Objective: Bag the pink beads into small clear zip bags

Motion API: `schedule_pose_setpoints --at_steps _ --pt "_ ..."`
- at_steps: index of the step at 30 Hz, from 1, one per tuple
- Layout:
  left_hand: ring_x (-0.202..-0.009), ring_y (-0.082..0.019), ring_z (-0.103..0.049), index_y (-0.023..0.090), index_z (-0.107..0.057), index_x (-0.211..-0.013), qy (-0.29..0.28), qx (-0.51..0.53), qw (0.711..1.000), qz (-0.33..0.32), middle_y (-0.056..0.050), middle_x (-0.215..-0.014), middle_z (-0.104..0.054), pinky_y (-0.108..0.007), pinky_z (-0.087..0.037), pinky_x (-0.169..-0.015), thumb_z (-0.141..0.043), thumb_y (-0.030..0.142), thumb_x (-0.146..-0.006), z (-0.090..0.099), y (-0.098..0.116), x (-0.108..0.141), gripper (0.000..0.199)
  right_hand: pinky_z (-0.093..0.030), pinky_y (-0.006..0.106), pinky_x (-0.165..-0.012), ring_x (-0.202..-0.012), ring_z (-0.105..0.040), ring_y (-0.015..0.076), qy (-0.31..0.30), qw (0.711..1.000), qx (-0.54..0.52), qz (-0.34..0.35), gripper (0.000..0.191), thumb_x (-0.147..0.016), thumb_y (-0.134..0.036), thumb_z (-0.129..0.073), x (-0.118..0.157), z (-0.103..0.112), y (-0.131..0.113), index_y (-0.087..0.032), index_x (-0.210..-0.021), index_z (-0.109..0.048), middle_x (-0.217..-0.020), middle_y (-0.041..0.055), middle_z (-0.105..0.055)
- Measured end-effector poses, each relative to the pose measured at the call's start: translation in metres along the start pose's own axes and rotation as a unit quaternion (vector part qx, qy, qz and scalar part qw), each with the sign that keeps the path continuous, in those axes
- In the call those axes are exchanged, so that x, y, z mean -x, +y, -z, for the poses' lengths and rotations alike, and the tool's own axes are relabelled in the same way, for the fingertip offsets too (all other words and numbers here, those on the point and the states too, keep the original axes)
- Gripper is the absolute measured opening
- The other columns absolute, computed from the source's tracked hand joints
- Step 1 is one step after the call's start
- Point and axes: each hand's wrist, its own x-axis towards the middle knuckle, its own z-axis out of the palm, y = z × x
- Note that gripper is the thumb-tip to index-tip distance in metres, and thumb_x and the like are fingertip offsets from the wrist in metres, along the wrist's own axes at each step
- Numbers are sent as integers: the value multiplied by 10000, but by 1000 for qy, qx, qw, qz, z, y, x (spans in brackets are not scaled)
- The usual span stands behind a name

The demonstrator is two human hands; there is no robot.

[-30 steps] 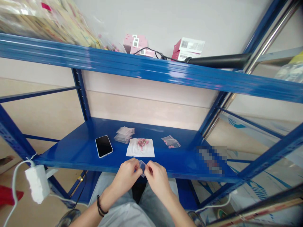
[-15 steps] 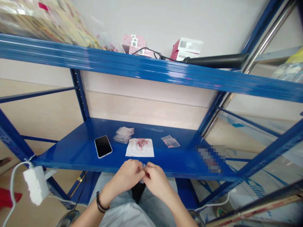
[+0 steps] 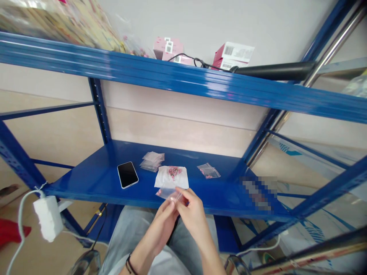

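Note:
A small clear zip bag [image 3: 166, 193] with a few pink beads in one corner is held between my two hands at the shelf's front edge. My left hand [image 3: 166, 214] pinches its lower side with the thumb on top. On the other side, the fingers of my right hand [image 3: 189, 205] close on the bag's edge. Just beyond lies a white paper sheet [image 3: 160, 178] bearing a pile of pink and dark red beads [image 3: 174, 172]. Behind it to the left is a stack of clear zip bags [image 3: 151, 161]. To the right, filled zip bags [image 3: 208, 171] with pink beads lie flat.
A phone [image 3: 127, 175] lies on the blue shelf [image 3: 94, 179] at the left. Overhead runs an upper shelf beam [image 3: 160, 78] with pink boxes [image 3: 169, 49] and a black pole [image 3: 275, 71] above it. A white power strip [image 3: 48, 218] hangs at the left post.
The bag has come out from between my closed fingers and now lies stretched leftward, its beads showing. My left hand has turned and dropped lower; the view has shifted slightly.

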Motion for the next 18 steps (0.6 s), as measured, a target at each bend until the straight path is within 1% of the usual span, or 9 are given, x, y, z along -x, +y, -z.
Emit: schedule_pose_setpoints --at_steps 2,4,7,8,10,11,13,16,18 --pt "-1253 -298 -585 159 -717 -1177 53 98 994 -3 -135 -1274 -689 -406 -405 -1109 -715 428 -878 -8 -3 -14 402 -458 262 -630 -711 -581 178 15 999 -40 -13 357 -819 -272 -658 3 -11 2 -216 -1160 -751 -815 19 -605" --pt "-1164 -268 -644 156 -704 -1172 118 144 983 3 -131 -1222 -708 -370 -489 -1020 -718 383 -876 -14 -3 -25 373 -484 271 -663 -755 -609 191 18 997 -75 -18 369 -826 -254 -633 7 -19 3 -220 -1179 -737 -863 33 -629" --pt "-897 -185 -711 190 -684 -1132 194 151 969 -11 -66 -1018 -737 -277 -559 -776 -753 271 -837 -18 -4 -33 314 -511 297 -789 -920 -640 219 0 991 -137 -6 326 -853 -259 -627 12 -26 3 -238 -1163 -728 -1014 63 -668" --pt "-820 -163 -706 201 -675 -1122 210 147 966 -22 -39 -951 -728 -253 -551 -712 -772 251 -813 -19 -4 -34 328 -511 303 -818 -963 -638 226 -3 986 -165 -4 275 -854 -266 -639 14 -27 4 -237 -1109 -737 -1042 67 -672" --pt "-756 -140 -688 211 -653 -1133 231 130 963 -53 -8 -882 -703 -231 -537 -673 -809 231 -766 -19 -3 -35 399 -517 304 -811 -970 -640 228 22 967 -253 -28 143 -850 -292 -662 19 -32 7 -225 -957 -730 -1019 62 -682" --pt "-759 -137 -685 208 -642 -1150 238 114 962 -69 -7 -877 -697 -227 -535 -681 -821 230 -752 -19 -3 -35 437 -523 304 -791 -952 -646 225 48 947 -313 -53 107 -848 -306 -669 22 -36 8 -222 -900 -710 -991 55 -686" --pt "-775 -140 -683 200 -616 -1180 242 69 963 -93 -15 -881 -689 -229 -535 -708 -833 247 -749 -19 -2 -33 485 -540 310 -775 -935 -661 222 102 886 -437 -115 121 -841 -335 -680 27 -45 10 -220 -875 -682 -978 48 -701" --pt "-756 -136 -673 222 -570 -1214 213 -11 970 -112 -2 -876 -665 -238 -531 -707 -818 291 -785 -17 -4 -28 501 -561 371 -881 -1038 -679 247 135 787 -571 -192 226 -823 -372 -693 28 -61 11 -212 -982 -688 -1094 76 -725" --pt "-715 -124 -659 240 -554 -1211 195 -74 970 -127 20 -853 -646 -229 -522 -677 -812 297 -790 -14 -7 -26 497 -564 408 -928 -1080 -684 266 137 752 -603 -228 282 -817 -415 -678 26 -71 13 -204 -1003 -686 -1107 94 -734"
